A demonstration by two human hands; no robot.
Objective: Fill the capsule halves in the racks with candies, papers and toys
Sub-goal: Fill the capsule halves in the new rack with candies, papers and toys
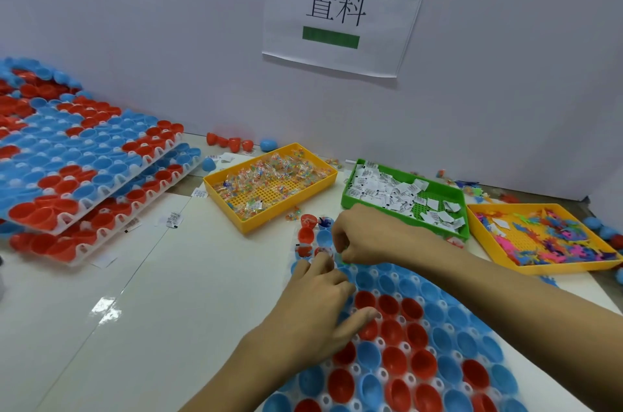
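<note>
the near rack (421, 344) of red and blue capsule halves lies on the tabletop (168, 276), cut off by the bottom edge. at its far corner the right hand (367, 236) curls its grip around something too small to name. the left hand (317, 303) rests open on the cups, hiding several beneath it.

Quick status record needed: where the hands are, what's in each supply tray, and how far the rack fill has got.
left hand: over the rack's far left cells, fingers loosely bent
right hand: curled at the far end, small green item at its fingertips
rack: red and blue capsule halves, mostly empty; a few far cells filled
left yellow tray: wrapped candies
green tray: papers
right yellow tray: toys
stacked racks: left, by the wall
</note>
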